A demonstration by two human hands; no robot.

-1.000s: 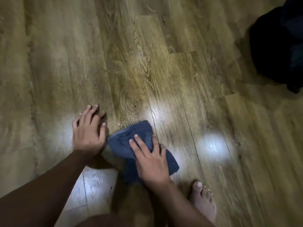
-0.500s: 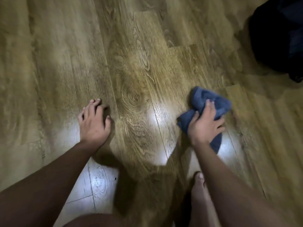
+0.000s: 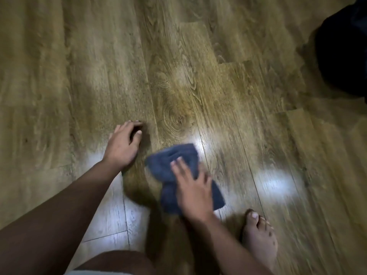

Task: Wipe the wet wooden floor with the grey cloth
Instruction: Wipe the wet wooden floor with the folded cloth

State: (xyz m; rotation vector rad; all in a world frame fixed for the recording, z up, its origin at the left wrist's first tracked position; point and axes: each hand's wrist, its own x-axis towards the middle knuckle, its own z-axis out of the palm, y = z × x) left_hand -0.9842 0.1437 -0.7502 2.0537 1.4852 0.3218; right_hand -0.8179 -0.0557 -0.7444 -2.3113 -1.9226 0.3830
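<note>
Wooden floor (image 3: 198, 80), plank seams running up and away, glossy with bright glare patches near the middle and lower left. Grey cloth (image 3: 174, 165) bunched on the floor around the middle, just beside the brightest glare. Right hand (image 3: 193, 192) flat on the cloth, fingers straight and slightly spread, pressing it down; blurred. Left hand (image 3: 123, 147) planted on the floor to the left of the cloth, apart from it, fingers bent, tips on the wood. Bare foot (image 3: 259, 235) lower right of the cloth. Dark shape (image 3: 341, 52) at the top right corner.
</note>
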